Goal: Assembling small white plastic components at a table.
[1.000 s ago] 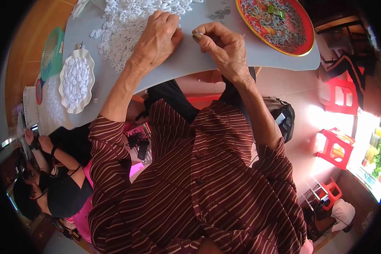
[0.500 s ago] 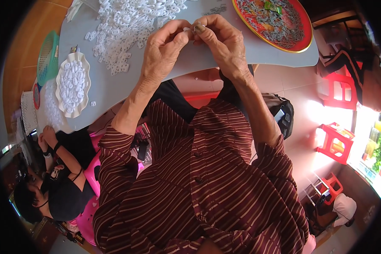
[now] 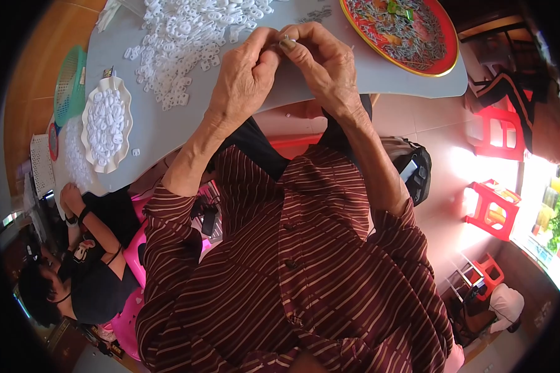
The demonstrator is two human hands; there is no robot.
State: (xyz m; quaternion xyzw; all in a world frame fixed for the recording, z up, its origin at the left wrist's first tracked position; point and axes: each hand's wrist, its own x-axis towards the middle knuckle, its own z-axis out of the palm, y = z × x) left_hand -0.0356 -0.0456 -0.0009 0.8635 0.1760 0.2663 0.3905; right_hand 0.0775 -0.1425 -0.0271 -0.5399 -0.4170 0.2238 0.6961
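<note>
Above the near edge of the grey table [image 3: 242, 102], my two hands meet fingertip to fingertip. My left hand [image 3: 246, 74] is closed in a pinch, and its curled fingers hide what they hold. My right hand [image 3: 326, 65] is closed too, thumb pressed to forefinger, with a tiny metallic bit [image 3: 286, 38] showing at the thumb tip. Beyond my left hand spreads a heap of small white plastic pieces [image 3: 180, 37] with holes in them. To the right, a red round tray [image 3: 449, 53] with a gold rim holds many small grey metal pieces [image 3: 410, 50] and a green wrapper [image 3: 400, 10].
A white wavy-edged dish [image 3: 128, 118] of white oval pieces stands at the table's left, beside a green basket [image 3: 68, 87]. At lower left another person [image 3: 99, 280] sits on a pink chair [image 3: 134, 311]. Red stools [image 3: 494, 208] stand on the floor at right.
Both hands have shifted slightly, and my left fingers have closed in further against the right ones. A white bit seen earlier at my left fingertips is now hidden.
</note>
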